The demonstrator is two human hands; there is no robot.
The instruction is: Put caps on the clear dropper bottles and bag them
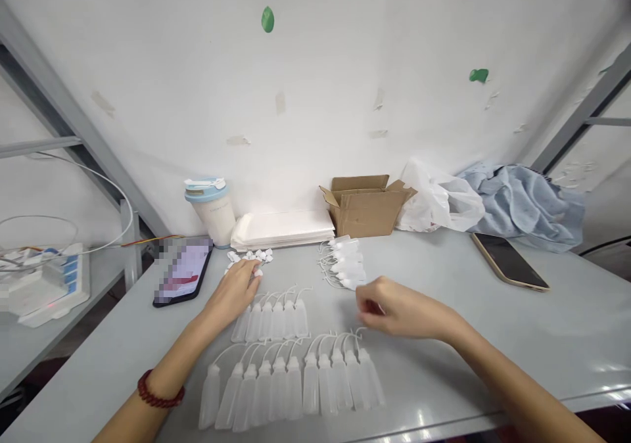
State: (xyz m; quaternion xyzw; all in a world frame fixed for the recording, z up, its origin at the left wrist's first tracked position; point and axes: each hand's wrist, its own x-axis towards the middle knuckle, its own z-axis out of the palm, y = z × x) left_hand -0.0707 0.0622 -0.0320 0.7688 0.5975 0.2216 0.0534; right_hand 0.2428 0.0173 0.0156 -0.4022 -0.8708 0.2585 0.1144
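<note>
Reaching toward 11 o'clock, left hand (235, 290) lies flat on the desk (542, 338), fingers loosely spread, tips touching a small heap of white caps (249, 257); nothing gripped that I can see. Right hand (394, 308) hovers at centre, fingers pinched narrow; whether a cap sits between them I cannot tell. Just beyond it at 12 o'clock, a pile of small squeeze bottles (345, 262) lying on their sides. Nearer, two laid-out rows of bottles: short row (273, 318) beside the left hand, long row (293, 380) at 6 o'clock. Phone (183, 272) at 10 o'clock, cup (211, 209) behind it, cardboard box (365, 203) at 12.

Judgement: step in hand looks like fetching a cap for a bottle. Next move calls for a fine pinch on one cap without scattering the heap.
</note>
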